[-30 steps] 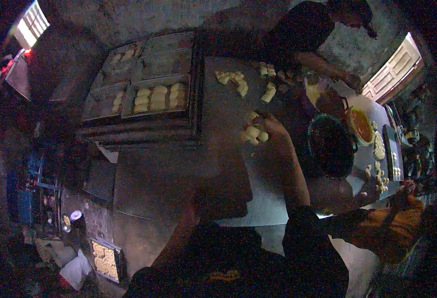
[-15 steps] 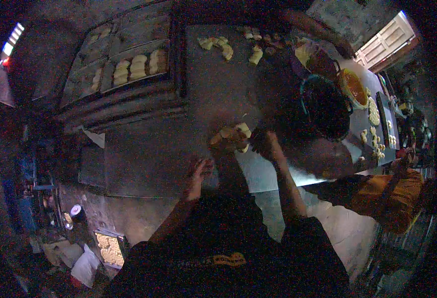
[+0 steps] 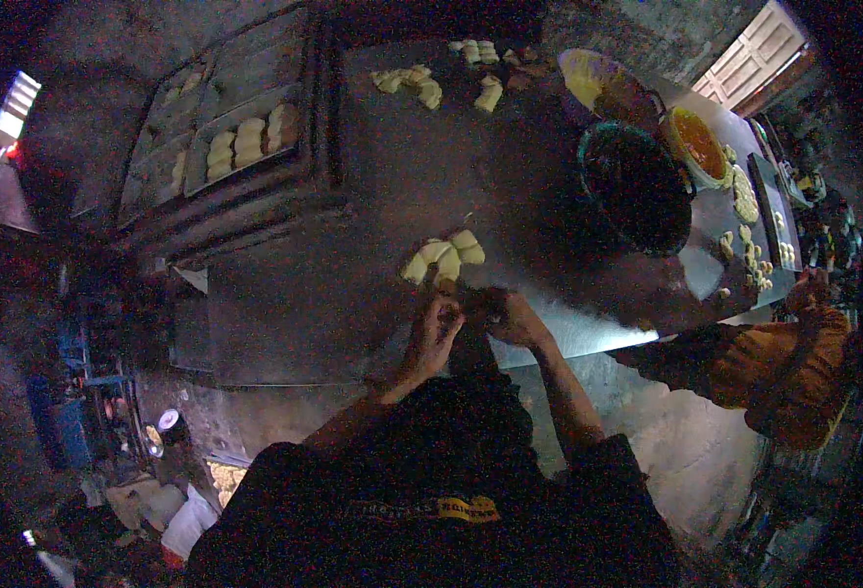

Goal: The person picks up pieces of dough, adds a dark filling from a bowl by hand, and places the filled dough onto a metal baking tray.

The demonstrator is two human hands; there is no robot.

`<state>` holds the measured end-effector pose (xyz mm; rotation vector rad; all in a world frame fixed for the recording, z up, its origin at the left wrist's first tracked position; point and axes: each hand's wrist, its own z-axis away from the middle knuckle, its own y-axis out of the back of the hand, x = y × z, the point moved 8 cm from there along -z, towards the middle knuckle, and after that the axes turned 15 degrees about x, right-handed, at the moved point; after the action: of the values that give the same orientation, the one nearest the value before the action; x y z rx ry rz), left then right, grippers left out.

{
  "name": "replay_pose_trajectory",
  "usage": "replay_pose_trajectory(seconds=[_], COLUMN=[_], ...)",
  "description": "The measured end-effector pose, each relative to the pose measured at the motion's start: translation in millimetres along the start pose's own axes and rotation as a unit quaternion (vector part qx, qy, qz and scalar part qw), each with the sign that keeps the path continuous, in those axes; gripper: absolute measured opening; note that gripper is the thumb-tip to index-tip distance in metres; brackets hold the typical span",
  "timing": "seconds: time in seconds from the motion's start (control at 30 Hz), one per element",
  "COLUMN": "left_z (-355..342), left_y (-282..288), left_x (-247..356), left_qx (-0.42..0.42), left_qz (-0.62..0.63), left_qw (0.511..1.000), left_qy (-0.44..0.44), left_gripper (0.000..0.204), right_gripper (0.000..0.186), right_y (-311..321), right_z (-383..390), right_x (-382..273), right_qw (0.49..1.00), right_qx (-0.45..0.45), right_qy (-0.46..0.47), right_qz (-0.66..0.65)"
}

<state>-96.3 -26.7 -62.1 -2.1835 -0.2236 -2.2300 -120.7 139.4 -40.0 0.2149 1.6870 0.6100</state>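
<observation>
Several pale pieces of dough lie in a small cluster on the dark worktable, just beyond my hands. My left hand is at the near side of this cluster, its fingers curled together close to the dough's lower edge. To its right, my right hand hangs over the table's front part, fingers bent inward toward the left hand and deep in shadow. Whatever the fingertips hold, if anything, is too dark to make out.
Trays of dough rolls stand at the far left. A large dark tub, an orange-filled bucket and a bowl are on the right. More dough lies at the back. A person in orange is at the right.
My hands have come closer together: the left moved right and up, the right moved left and down, off the dough. Another person's arm at the back right has gone from view.
</observation>
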Motion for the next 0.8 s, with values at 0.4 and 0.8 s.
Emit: replay_pose_trajectory(seconds=[0.4,0.8], left_z=[6,47], left_y=[-80,-175], left_x=[127,247], left_qx=[-0.062,-0.201], left_qz=[0.059,0.094], left_qw=[0.992,0.794], left_qy=[0.095,-0.566], left_gripper=[0.046,0.055], right_gripper=[0.038,0.038], right_y=[132,174], right_z=[56,133], right_x=[-113,-61], right_qw=[0.912,0.888], right_qx=[0.379,0.234], right_qy=[0.032,-0.125], right_qz=[0.151,-0.375])
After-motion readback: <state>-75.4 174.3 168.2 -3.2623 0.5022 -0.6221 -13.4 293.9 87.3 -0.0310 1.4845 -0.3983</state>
